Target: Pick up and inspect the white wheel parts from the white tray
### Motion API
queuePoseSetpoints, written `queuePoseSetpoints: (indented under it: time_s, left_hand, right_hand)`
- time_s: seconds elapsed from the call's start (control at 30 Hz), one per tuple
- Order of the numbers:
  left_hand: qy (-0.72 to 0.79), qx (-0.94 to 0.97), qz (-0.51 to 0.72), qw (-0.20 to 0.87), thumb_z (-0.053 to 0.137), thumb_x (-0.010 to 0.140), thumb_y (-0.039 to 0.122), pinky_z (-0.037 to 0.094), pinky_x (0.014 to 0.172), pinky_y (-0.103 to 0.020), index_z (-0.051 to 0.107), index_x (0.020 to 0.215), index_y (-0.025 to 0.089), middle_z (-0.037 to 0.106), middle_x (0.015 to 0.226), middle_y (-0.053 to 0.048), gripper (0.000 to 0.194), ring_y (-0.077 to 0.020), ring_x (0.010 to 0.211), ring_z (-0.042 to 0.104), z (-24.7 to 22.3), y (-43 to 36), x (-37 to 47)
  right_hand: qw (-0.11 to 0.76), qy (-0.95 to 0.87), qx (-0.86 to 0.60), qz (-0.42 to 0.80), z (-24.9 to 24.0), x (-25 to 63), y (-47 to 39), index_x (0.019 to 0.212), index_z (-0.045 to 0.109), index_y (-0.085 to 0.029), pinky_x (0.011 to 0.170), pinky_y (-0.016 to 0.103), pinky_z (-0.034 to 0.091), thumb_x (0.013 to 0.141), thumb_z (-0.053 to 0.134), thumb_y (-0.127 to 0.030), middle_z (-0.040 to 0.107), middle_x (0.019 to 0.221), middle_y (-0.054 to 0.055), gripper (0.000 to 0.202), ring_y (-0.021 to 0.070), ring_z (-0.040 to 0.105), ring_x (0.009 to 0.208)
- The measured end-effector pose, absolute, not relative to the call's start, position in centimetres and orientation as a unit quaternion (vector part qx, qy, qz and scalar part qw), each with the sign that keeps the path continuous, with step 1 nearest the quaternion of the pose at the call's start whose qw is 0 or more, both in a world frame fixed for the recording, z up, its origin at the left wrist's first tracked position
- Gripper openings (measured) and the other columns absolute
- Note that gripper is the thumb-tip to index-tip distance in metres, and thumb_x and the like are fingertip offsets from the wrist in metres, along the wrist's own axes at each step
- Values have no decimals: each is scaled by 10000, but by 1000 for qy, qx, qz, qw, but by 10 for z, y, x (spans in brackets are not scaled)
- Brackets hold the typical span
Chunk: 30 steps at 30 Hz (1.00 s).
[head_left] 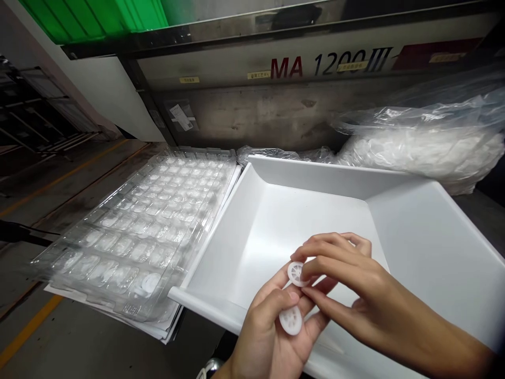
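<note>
My left hand [276, 326] is turned palm up over the front of a white plastic bin. Its thumb presses a small round white plastic disc with a spoked face [291, 320] against the palm and fingers. Just above, a second spoked white disc [296, 274] is pinched between the fingertips and thumb of my right hand [351, 287], and it touches or nearly touches the left fingertips. The right fingers cover part of this second disc.
The white bin [311, 210] has raised side walls. Left of it lies a clear compartmented plastic tray [134, 226] holding white pieces, on stacked sheets [158, 331]. Clear plastic bags [426, 147] rest behind the bin, before a machine panel [236, 110]. A green crate [98, 21] stands above.
</note>
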State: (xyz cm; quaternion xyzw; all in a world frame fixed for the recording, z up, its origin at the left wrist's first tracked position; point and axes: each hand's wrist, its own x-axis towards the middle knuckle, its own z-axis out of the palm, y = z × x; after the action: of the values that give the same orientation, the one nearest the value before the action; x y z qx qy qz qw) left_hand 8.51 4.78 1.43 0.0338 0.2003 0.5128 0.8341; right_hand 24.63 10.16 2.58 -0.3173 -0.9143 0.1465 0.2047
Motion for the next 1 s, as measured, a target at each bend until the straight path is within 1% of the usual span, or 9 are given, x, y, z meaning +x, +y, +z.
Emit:
queuePoseSetpoints:
  time_s: [0.17, 0.3, 0.43, 0.47, 0.57, 0.63, 0.83, 0.9, 1.0]
  left_hand:
    - [199, -8, 524, 828, 480, 836, 91, 373, 1073, -346, 572, 1239, 139, 618, 1222, -104, 416, -223, 1199, 568, 7, 48, 85]
    - [182, -46, 533, 825, 473, 848, 159, 382, 1073, -374, 495, 1248, 133, 653, 1130, -101, 402, -236, 1178, 591, 2, 48, 85]
    - [174, -67, 527, 829, 429, 901, 273, 423, 1029, -385, 319, 1381, 120, 623, 1229, -161, 516, -251, 1163, 608, 2, 47, 84]
    - [169, -71, 530, 828, 428, 903, 287, 434, 1018, -365, 288, 1403, 118, 600, 1275, -174, 546, -248, 1171, 606, 2, 47, 83]
    - [137, -75, 549, 821, 430, 894, 291, 463, 973, -302, 237, 1429, 114, 522, 1377, -197, 595, -225, 1153, 619, 1, 47, 83]
    - [121, -74, 560, 817, 439, 886, 283, 452, 998, -313, 226, 1420, 119, 473, 1419, -214, 598, -223, 1143, 622, 0, 47, 82]
    - [127, -58, 575, 806, 446, 884, 281, 308, 1161, -391, 224, 1390, 115, 448, 1429, -240, 576, -291, 1311, 491, 3, 49, 82]
    - [137, -51, 575, 805, 437, 888, 293, 298, 1166, -398, 236, 1386, 123, 460, 1415, -240, 563, -301, 1321, 477, 4, 48, 83]
    - [141, -46, 577, 803, 416, 899, 293, 303, 1162, -399, 227, 1393, 132, 486, 1382, -234, 553, -303, 1327, 468, 4, 47, 83]
  right_hand:
    - [209, -926, -280, 140, 33, 243, 98, 1071, 514, -259, 952, 365, 358, 897, 572, -239, 503, 1229, 13, 184, 156, 437, 1192]
    - [243, -936, -232, 100, 35, 230, 91, 1064, 527, -205, 741, 345, 437, 795, 708, -260, 592, 1004, 39, 329, 172, 523, 911]
    - [257, -943, -193, 88, 30, 225, 89, 934, 550, -159, 652, 323, 378, 904, 553, -139, 576, 791, 31, 36, 143, 457, 728]
    - [251, -947, -181, 83, 29, 227, 90, 903, 553, -154, 638, 317, 363, 917, 515, -116, 564, 763, 26, 55, 138, 428, 710]
    - [207, -964, -162, 51, 30, 241, 96, 957, 561, -128, 624, 323, 324, 911, 496, -79, 546, 795, 41, 93, 142, 385, 718]
    - [192, -966, -168, 26, 31, 252, 102, 1013, 541, -120, 644, 335, 318, 890, 541, -70, 531, 844, 61, 133, 150, 399, 749]
    - [203, -965, -162, -22, 31, 262, 106, 792, 423, -146, 674, 355, 341, 886, 497, -19, 489, 792, 58, 175, 154, 407, 733]
    - [208, -965, -156, -39, 32, 257, 104, 812, 466, -117, 670, 365, 343, 880, 449, 9, 499, 784, 75, 144, 164, 422, 734]
    - [205, -966, -152, -50, 35, 251, 102, 963, 555, -53, 661, 376, 345, 877, 412, 22, 541, 817, 107, 183, 183, 455, 751]
